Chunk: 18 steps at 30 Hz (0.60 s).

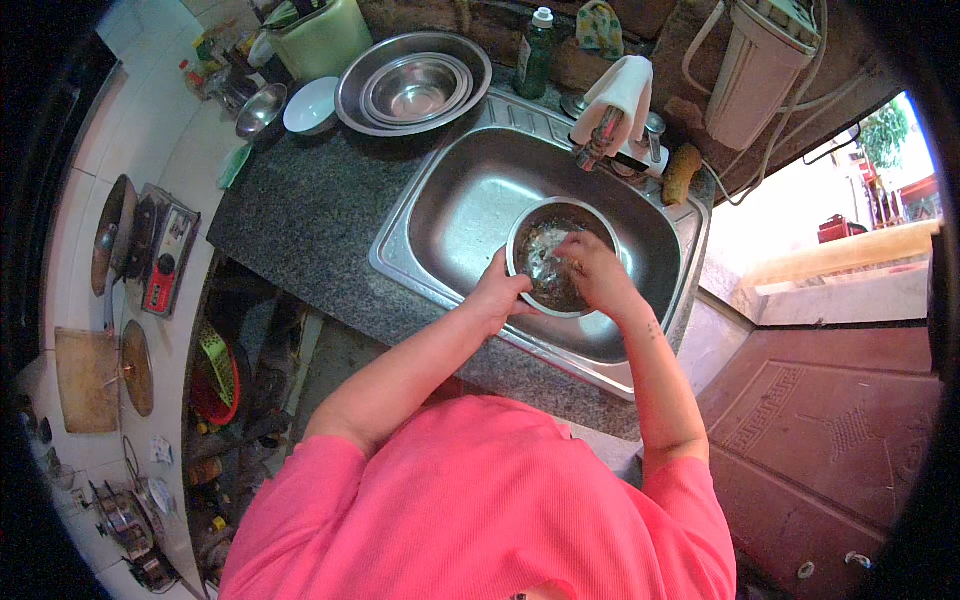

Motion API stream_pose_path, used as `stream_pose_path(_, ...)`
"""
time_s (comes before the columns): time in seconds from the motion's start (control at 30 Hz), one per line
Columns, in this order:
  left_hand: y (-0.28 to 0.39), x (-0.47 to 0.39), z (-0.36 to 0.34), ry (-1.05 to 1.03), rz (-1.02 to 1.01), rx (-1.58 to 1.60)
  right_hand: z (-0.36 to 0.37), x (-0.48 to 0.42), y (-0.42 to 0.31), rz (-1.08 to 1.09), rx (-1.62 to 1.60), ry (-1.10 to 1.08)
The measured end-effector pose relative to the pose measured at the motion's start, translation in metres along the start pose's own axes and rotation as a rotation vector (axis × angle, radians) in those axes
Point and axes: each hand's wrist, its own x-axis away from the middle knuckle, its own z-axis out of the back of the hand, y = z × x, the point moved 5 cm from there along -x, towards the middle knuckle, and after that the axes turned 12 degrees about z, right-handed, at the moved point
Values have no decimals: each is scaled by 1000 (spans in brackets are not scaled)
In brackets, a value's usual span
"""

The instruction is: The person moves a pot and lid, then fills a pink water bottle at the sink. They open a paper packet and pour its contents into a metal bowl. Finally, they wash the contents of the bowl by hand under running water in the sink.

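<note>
Over the front part of a stainless steel sink (465, 195), a round metal bowl (524, 219) holds water and small dark bits. My left hand (501, 294) grips the bowl's left rim, its thumb over the edge. Inside the bowl, near its right side, is my right hand (592, 271), with curled fingers at the water; whether they pinch something cannot be told. The faucet (598, 142) behind the bowl has a white cloth (626, 82) draped over it.
Nested metal basins (352, 112), a white bowl (310, 105) and a small metal bowl (262, 111) stand on the granite counter (315, 202) to the left. Behind the sink stands a green bottle (535, 56). A brown scrubber (682, 175) lies at the back right corner, below a water filter housing (757, 82).
</note>
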Motion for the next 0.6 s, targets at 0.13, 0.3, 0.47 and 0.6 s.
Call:
stream_pose_path(0.13, 2, 7, -3, 22, -13, -40, 6, -5, 6, 4, 157, 171)
stream_pose_path(0.3, 2, 10, -2, 21, -5, -37, -32, -11, -18, 111, 6, -21)
stream_pose_path(0.47, 1, 7, 5, 25, 1, -20, -37, 4, -8, 136, 28, -207)
stream_pose_path(0.6, 0, 8, 5, 40, -10, -24, -17, -3, 6, -39, 16, 40)
